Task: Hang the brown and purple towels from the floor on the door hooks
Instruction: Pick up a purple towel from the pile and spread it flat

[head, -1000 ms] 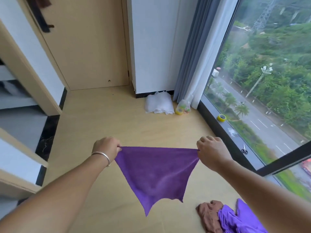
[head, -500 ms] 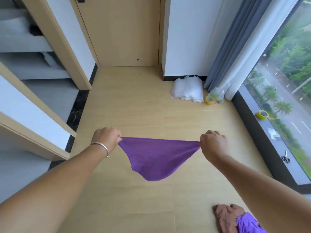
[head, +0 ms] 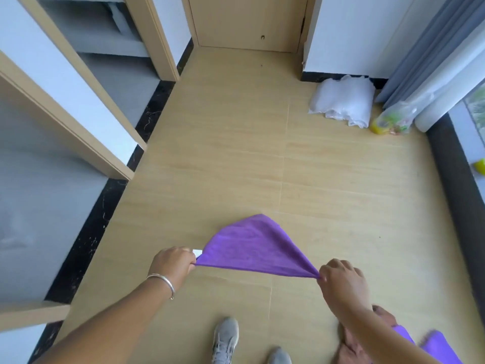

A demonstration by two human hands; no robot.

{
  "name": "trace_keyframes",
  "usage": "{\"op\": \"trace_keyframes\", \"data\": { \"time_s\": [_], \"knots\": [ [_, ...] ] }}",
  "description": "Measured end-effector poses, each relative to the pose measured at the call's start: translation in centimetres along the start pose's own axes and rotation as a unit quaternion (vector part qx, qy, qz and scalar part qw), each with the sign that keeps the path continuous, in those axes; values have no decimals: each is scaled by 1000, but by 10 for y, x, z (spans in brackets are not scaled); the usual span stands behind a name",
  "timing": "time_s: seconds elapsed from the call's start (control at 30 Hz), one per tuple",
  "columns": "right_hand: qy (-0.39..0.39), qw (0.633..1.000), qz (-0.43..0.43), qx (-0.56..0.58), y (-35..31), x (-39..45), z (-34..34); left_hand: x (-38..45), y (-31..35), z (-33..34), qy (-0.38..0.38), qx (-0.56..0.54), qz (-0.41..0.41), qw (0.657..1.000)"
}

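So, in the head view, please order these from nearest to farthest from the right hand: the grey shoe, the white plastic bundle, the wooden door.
From the right hand:
1. Grey shoe, on the floor just below and to its left.
2. White plastic bundle, far ahead by the wall, beside the curtain.
3. Wooden door, farthest, at the end of the floor.

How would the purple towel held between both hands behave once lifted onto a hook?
Probably floppy: the purple towel billows between the left hand and right hand. Likely light, since a pinching grip at each corner carries it. It should drape rather than slip.
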State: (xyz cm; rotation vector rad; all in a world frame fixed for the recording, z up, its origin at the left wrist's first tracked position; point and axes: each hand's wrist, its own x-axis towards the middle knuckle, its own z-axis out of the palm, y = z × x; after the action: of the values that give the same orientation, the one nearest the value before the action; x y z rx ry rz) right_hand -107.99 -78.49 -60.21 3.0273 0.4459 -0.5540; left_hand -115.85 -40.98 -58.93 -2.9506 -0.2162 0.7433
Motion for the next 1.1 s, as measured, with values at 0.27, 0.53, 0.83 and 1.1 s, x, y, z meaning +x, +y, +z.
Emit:
{"op": "trace_keyframes", "data": {
  "time_s": [0.27, 0.53, 0.83, 1.1],
  "knots": [
    [-112, 994, 11, -8, 19, -56, 151, -35, 49, 178, -97, -71, 8, 993],
    [-145, 989, -1, -37, 28, -38, 272, -11, 69, 295, -123, -133, 12, 983],
    [-82, 996, 11, -13, 17, 113, 370, 142, 65, 380, -20, -199, -39, 979],
    [-4, 998, 16, -62, 2, 294, 453, 338, 52, 436, 20, -162, -38, 986]
  ]
}}
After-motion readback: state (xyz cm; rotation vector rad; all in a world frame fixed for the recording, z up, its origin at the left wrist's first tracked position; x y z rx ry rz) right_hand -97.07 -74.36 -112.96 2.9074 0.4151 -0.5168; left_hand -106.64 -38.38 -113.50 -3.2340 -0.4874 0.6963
